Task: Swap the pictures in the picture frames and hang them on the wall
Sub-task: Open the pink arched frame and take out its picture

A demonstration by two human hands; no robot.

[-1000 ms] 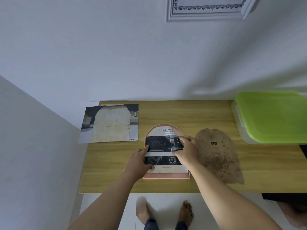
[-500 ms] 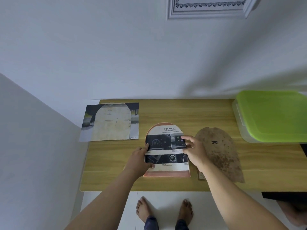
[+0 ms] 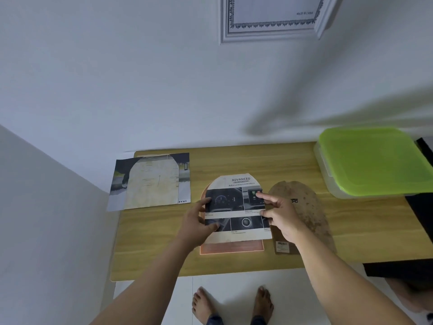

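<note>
An arch-shaped printed picture with dark car-dashboard photos is held over the pink arch frame, which lies flat on the wooden table. My left hand grips the picture's left edge. My right hand pinches its right edge. The picture sits a little up and right of the frame, so the frame's lower strip shows. A brown arch-shaped backing board lies just right of my right hand. Another picture sheet with an arch cut-out lies at the table's back left corner.
A white rectangular frame hangs on the wall above the table. A clear box with a green lid stands at the back right. A dark object borders the table's right edge. My bare feet are on the white floor.
The picture has been lifted and shifted up and to the right off the pink frame, uncovering the frame's lower part. My right hand slid from the picture's middle to its right edge.
</note>
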